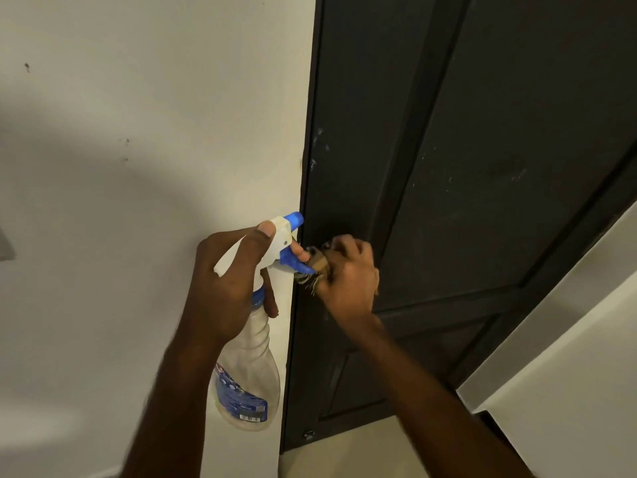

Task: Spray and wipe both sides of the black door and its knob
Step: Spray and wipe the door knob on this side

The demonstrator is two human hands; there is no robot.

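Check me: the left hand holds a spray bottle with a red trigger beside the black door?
The trigger is blue, not red, as the head view shows. The left hand does hold the spray bottle beside the black door.

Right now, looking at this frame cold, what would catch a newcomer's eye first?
A blue-and-white spray bottle sits at centre, gripped by the left hand with a finger on the trigger, nozzle at the edge of the black door. Just right of it, the right hand clutches a frayed cloth against the door. Above, pale specks dot the door.
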